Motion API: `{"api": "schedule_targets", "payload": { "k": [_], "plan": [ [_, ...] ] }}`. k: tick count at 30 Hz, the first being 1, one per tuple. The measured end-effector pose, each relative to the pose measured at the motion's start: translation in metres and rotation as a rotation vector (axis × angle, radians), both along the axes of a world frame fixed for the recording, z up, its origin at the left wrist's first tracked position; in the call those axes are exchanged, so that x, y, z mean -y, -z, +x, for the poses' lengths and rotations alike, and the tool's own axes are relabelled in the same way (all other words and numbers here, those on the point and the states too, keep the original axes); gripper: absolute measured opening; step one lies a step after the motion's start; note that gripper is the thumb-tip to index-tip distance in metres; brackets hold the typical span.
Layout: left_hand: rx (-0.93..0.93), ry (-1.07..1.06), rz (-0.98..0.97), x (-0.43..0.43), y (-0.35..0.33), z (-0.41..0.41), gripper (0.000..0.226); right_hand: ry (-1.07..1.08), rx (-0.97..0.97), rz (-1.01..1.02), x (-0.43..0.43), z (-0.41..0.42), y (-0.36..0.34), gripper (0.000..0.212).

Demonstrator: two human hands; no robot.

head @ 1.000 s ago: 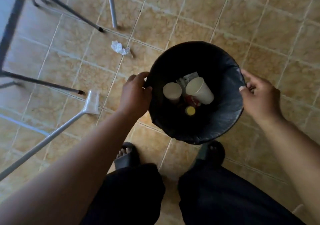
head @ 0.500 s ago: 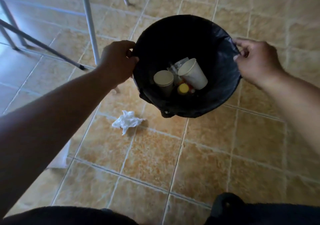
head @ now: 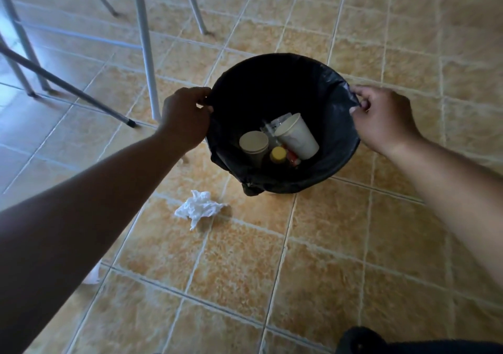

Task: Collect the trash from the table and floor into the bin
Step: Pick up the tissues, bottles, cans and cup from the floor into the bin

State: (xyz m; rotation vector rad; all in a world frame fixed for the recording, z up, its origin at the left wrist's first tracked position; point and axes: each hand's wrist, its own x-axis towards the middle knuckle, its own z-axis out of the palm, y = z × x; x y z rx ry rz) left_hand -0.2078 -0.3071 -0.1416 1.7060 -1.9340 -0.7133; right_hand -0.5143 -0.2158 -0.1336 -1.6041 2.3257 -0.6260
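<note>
Both the left hand (head: 185, 119) and right hand (head: 381, 121) curl fingers round the bin (head: 272, 57) rim; tissue (head: 200, 208) lies nearby.

Person's arms are bare along the whole visible length, down to the left hand (head: 185, 119) and right hand (head: 383, 121). The only clothing in shot is a patch of near-black fabric (head: 381, 342) at the bottom right edge. It's soft-looking and cropped by the frame, so garment type can't be told.

Cups (head: 296, 136) in bin (head: 272, 81), tissue (head: 200, 208) before it, left.
</note>
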Motion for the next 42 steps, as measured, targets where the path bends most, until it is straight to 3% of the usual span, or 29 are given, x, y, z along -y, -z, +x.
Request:
{"api": "schedule_targets", "payload": {
  "k": [4,8,11,35,39,42],
  "plan": [
    [0.100,0.094,-0.031,-0.002,0.005,-0.004,0.035,-0.009,-0.041,0.000,-0.003,0.003,0.004,0.052],
    [0.207,0.256,-0.046,0.000,0.011,-0.006,0.068,-0.126,-0.094,0.002,0.003,0.012,0.005,0.066],
    [0.258,0.327,-0.026,0.001,0.016,-0.004,0.080,-0.172,-0.089,0.056,0.006,0.019,0.009,0.074],
    [0.107,0.359,-0.017,0.001,0.027,-0.002,0.078,-0.192,-0.227,0.002,0.004,0.017,0.024,0.074],
    [-0.012,0.274,-0.086,0.012,0.010,0.008,0.075,-0.184,-0.275,-0.122,0.002,0.022,0.004,0.065],
    [-0.039,0.118,-0.122,0.030,-0.003,0.041,0.064,-0.272,-0.207,-0.255,0.009,0.062,-0.024,0.060]
  ]
}}
